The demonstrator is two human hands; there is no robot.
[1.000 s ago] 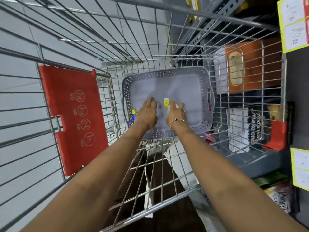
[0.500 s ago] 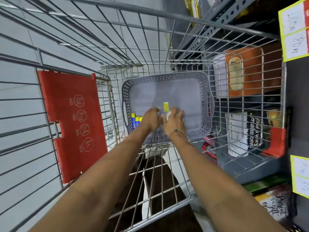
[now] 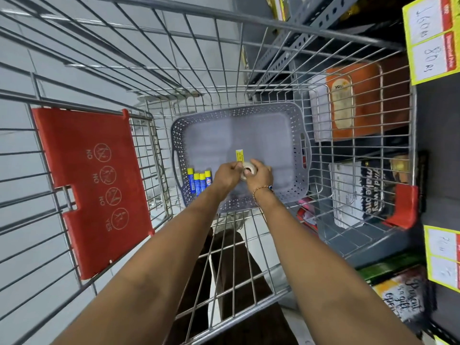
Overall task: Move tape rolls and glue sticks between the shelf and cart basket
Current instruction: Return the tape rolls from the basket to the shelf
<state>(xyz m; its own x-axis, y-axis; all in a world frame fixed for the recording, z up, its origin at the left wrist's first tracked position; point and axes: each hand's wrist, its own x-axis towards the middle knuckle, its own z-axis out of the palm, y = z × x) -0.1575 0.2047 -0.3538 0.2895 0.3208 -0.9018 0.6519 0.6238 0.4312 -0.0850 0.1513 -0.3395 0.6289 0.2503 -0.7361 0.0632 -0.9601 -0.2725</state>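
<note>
A grey perforated plastic basket (image 3: 295,125) lies on the floor of the wire shopping cart (image 3: 224,18). Several blue glue sticks with yellow caps (image 3: 199,181) lie side by side in the basket's near left corner. Above the basket's near middle I hold a white tape roll (image 3: 249,170) between both hands. My right hand (image 3: 260,174) grips its right side and my left hand (image 3: 227,173) pinches its left edge. A yellow price tag (image 3: 239,155) shows just behind the roll.
A red fold-down child seat flap (image 3: 92,185) hangs on the cart's left. Grey metal shelving (image 3: 273,58) stands to the right, with an orange packet (image 3: 348,100), boxed goods (image 3: 361,192) and yellow price labels (image 3: 430,38). Grey floor tiles lie to the left.
Both hands have come together and lifted off the basket floor with the tape roll between them. The left hand has moved off the glue sticks, which now show in a row.
</note>
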